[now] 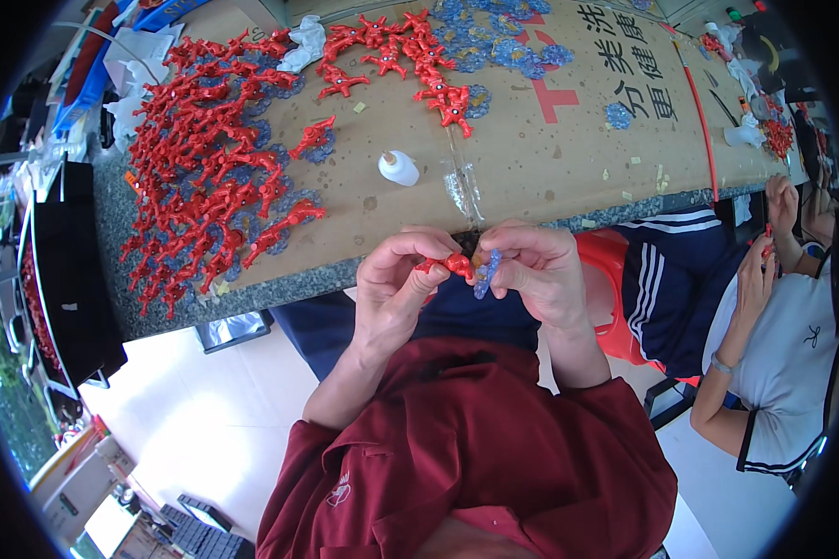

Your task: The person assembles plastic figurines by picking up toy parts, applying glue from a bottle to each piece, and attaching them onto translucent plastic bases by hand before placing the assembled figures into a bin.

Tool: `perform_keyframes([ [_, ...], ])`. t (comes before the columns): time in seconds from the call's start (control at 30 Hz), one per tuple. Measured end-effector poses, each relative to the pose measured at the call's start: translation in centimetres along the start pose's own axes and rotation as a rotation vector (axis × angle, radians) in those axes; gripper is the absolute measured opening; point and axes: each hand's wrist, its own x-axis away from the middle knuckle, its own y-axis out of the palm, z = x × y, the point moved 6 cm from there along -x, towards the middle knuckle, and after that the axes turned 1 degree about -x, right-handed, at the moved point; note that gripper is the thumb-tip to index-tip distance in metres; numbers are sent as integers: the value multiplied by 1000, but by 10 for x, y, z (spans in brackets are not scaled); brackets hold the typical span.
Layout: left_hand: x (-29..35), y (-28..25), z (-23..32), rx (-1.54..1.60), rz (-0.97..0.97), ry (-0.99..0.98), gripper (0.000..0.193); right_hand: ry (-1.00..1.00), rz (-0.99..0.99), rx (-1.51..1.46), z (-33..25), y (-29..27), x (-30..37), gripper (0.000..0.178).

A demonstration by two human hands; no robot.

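Dark red sleeves (466,447) fill the lower middle of the view, and both forearms rise from them toward the table edge. At the left hand (396,289) the thumb and forefinger are pinched together on a small red plastic figure (449,265), which lies with its long axis roughly level, running left to right between the two hands; its right end meets a pale blue translucent piece (486,272). That blue piece hangs from the closed fingertips of the right hand (541,275), its long axis nearly upright and its lower end pointing down toward the lap. The two parts seem to touch, though they are too small to be sure how they join. Both are held in the air just in front of the grey stone table edge (280,293), above dark blue trousers. On the brown cardboard sheet (531,140) covering the table, a dense spread of red figures on blue bases (210,177) lies to the left, and a small white bottle (398,168) stands near the middle. At the right, another person in a white shirt (783,363) holds a small red part in raised hands.
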Motion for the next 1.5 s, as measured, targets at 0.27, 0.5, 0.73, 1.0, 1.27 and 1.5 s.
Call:
perform_keyframes([
  [0.27,-1,2,1,19,0,14,13,-5,-12,105,0,1,0,25],
  [0.5,1,-1,-1,29,-5,-20,15,-169,-21,375,-13,9,0,28],
  [0.73,0,-2,3,-5,-27,4,18,-129,106,495,-17,9,7,23],
  [1.0,-2,-3,4,2,-53,49,16,-380,54,721,-28,26,10,23],
  [1.27,-3,-4,2,128,-119,99,9,-284,60,732,-26,29,14,26],
  [1.5,-4,1,0,250,-168,183,8,-527,-15,754,-30,38,17,27],
])
